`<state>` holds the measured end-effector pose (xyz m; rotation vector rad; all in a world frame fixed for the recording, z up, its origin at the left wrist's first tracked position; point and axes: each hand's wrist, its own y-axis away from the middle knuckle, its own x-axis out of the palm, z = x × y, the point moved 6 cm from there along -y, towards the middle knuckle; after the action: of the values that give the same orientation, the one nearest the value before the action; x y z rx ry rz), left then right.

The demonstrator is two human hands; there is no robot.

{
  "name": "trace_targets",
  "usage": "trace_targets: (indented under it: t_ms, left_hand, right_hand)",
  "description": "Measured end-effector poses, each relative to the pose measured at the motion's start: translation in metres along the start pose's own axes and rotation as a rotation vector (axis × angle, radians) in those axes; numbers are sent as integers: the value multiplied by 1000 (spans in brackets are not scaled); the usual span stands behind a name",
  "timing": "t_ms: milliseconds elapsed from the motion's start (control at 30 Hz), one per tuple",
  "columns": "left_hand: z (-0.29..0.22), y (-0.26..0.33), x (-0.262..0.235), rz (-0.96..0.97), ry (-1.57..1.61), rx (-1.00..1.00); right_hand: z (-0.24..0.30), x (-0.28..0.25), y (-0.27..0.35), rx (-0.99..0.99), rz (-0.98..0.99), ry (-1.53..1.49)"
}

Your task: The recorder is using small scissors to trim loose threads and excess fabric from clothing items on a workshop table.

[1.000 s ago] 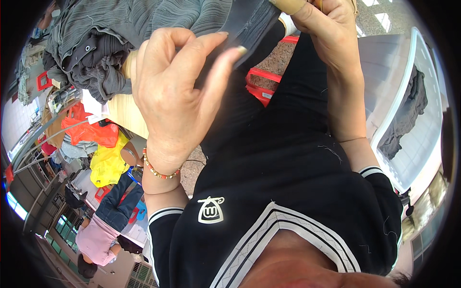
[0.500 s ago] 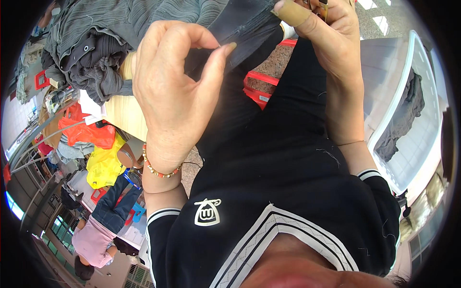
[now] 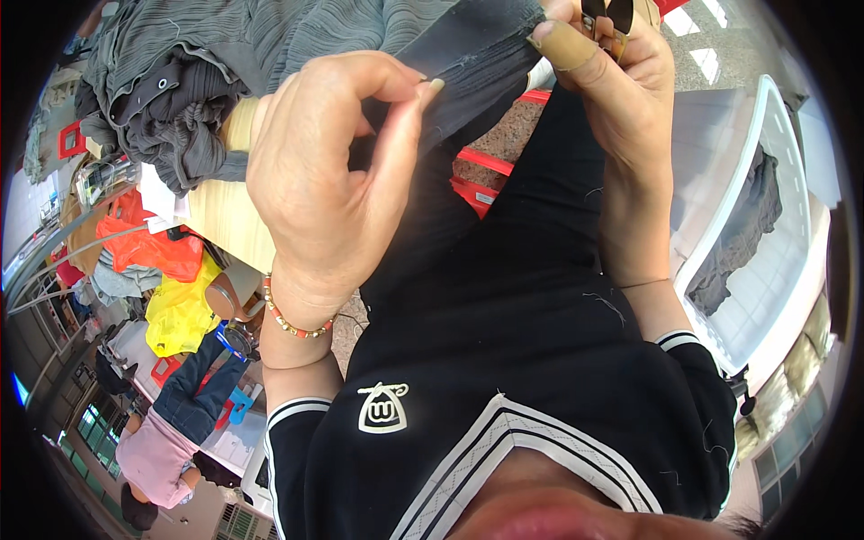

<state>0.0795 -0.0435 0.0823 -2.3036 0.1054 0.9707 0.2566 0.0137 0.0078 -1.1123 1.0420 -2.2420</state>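
A dark grey ribbed cloth piece (image 3: 481, 70) with a frayed seam is stretched between my hands at the top of the view. My left hand (image 3: 328, 162), with a beaded bracelet at its wrist, pinches the cloth's near edge between thumb and forefinger. Up at the right, my right hand (image 3: 621, 85) grips the cloth's other end, a tan cover on its thumb. Tucked in the right hand's fingers is a small dark and brass-coloured metal tool (image 3: 605, 25), perhaps thread snips; its blades are hidden.
Grey crinkled garments (image 3: 216, 54) are heaped on a pale wooden table (image 3: 229, 216) at the left. To the right stands a white plastic bin (image 3: 774, 297) with dark cloth in it. Red (image 3: 153, 238) and yellow bags (image 3: 184, 310) lie left, near another person in pink (image 3: 157, 459).
The cloth has shifted slightly right and shows more of its seam. Both hands keep their hold on it. The view has tilted a little, moving the surroundings.
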Motion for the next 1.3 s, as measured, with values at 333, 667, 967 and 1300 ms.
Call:
trace_targets:
  t_ms: [333, 667, 967, 1300]
  left_hand:
    - [1, 0, 6, 48, -193, 35]
    - [-6, 3, 12, 44, -257, 148]
    - [-6, 4, 14, -16, -220, 164]
    - [0, 5, 14, -78, -159, 150]
  right_hand:
    - [2, -1, 2, 20, -76, -30]
    - [13, 12, -7, 41, -113, -28]
    - [6, 4, -2, 207, -216, 130]
    - [4, -5, 5, 42, -153, 15]
